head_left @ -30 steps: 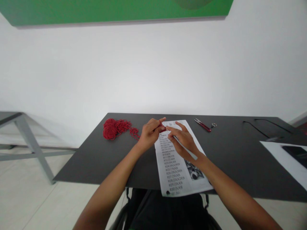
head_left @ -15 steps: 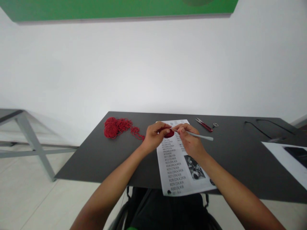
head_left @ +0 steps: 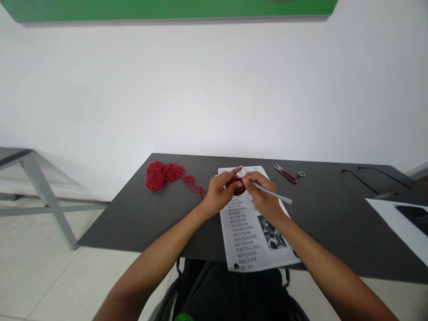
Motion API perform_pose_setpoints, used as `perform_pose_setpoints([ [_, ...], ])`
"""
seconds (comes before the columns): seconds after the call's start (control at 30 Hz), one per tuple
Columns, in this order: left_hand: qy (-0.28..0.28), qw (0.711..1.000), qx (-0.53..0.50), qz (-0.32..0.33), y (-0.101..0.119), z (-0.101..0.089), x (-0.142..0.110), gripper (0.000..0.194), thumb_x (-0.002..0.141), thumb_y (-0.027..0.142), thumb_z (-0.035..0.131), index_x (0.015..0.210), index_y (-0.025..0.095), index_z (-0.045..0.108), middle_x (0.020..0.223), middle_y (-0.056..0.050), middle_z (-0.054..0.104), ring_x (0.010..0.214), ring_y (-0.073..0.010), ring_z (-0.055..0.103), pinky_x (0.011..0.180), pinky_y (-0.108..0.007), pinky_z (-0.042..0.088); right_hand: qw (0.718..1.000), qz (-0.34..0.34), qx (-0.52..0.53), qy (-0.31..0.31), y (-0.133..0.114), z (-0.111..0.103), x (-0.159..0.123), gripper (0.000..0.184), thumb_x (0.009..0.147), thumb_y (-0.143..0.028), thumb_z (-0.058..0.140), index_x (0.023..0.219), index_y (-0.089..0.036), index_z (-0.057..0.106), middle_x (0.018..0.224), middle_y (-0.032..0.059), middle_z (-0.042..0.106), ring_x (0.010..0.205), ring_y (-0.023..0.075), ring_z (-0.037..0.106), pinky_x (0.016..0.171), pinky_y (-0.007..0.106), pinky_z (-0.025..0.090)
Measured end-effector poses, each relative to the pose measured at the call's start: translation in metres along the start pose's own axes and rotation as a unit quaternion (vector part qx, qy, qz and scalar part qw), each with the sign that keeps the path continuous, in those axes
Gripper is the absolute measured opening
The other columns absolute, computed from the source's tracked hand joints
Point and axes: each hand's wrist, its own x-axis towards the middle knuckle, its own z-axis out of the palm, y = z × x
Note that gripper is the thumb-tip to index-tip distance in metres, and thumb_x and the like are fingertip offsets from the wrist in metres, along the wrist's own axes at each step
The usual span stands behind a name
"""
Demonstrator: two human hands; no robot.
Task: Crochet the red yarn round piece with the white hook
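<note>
Over the printed pattern sheet (head_left: 241, 240), my left hand (head_left: 219, 191) pinches a small piece of dark red crochet (head_left: 239, 191), its index finger stretched out above. My right hand (head_left: 264, 194) grips a crochet hook (head_left: 274, 194) with a pale grey handle that slants down to the right. The hook's tip meets the crochet piece between the two hands, and my fingers hide it. Loose red yarn (head_left: 193, 185) trails across the table from the red yarn ball (head_left: 156, 176) to my left hand.
Red-handled thread snips (head_left: 285, 173) with a ring lie at the back of the dark table (head_left: 160, 227). Eyeglasses (head_left: 363, 183) rest at the right, near a white sheet (head_left: 397, 223) with a black phone-like object (head_left: 414, 216) on it. A white wall stands behind.
My left index finger has straightened out above the crochet piece. The hook has moved left, its handle now slanting more steeply, and my hands are closer together.
</note>
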Motion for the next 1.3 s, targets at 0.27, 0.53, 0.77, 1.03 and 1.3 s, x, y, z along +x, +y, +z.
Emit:
perform_pose_setpoints([
  [0.27,0.003,0.946,-0.256,-0.197,0.007,0.013,-0.006,0.057,0.081,0.044,0.078,0.131,0.018,0.068,0.099,-0.007,0.077,0.075,-0.0152,0.069,0.071,-0.030,0.059,0.974,-0.117,-0.190,0.043,0.009,0.004,-0.011,0.020,0.100,-0.037,0.057,0.104,-0.027,0.073,0.103,0.0067,0.066,0.097,0.0214,0.065,0.087,0.037,0.057],
  [0.53,-0.025,0.887,-0.393,-0.242,0.014,-0.003,0.005,0.039,0.071,0.042,0.088,0.095,0.013,0.081,0.088,-0.009,0.076,0.077,-0.0148,0.068,0.072,-0.024,0.052,0.994,-0.077,-0.019,-0.075,-0.005,-0.004,-0.003,0.015,0.098,-0.036,0.063,0.095,-0.028,0.075,0.103,0.0031,0.071,0.095,0.0177,0.069,0.082,0.031,0.057],
  [0.77,-0.072,0.913,-0.348,-0.200,0.012,-0.011,0.007,0.050,0.070,0.035,0.090,0.115,0.017,0.078,0.077,-0.002,0.072,0.065,-0.0086,0.062,0.063,-0.020,0.046,0.992,-0.080,0.042,-0.093,-0.004,-0.011,0.007,0.003,0.092,-0.025,0.072,0.089,-0.025,0.072,0.096,0.0025,0.071,0.089,0.0157,0.070,0.080,0.029,0.055],
  [1.03,-0.053,0.910,-0.356,-0.204,0.010,-0.013,0.008,0.055,0.067,0.038,0.091,0.116,0.015,0.077,0.075,-0.004,0.071,0.062,-0.0103,0.061,0.061,-0.022,0.045,0.990,-0.109,0.010,-0.094,-0.005,-0.011,0.005,0.002,0.094,-0.025,0.068,0.094,-0.026,0.070,0.103,0.0033,0.070,0.097,0.0166,0.068,0.087,0.032,0.055],
  [1.3,-0.051,0.923,-0.337,-0.177,0.008,-0.015,0.009,0.058,0.070,0.036,0.089,0.123,0.018,0.074,0.074,-0.001,0.068,0.062,-0.0084,0.056,0.061,-0.021,0.041,0.989,-0.105,0.019,-0.105,-0.006,-0.014,0.006,0.003,0.095,-0.025,0.067,0.093,-0.026,0.069,0.108,0.0038,0.069,0.104,0.0172,0.067,0.092,0.034,0.054],
])
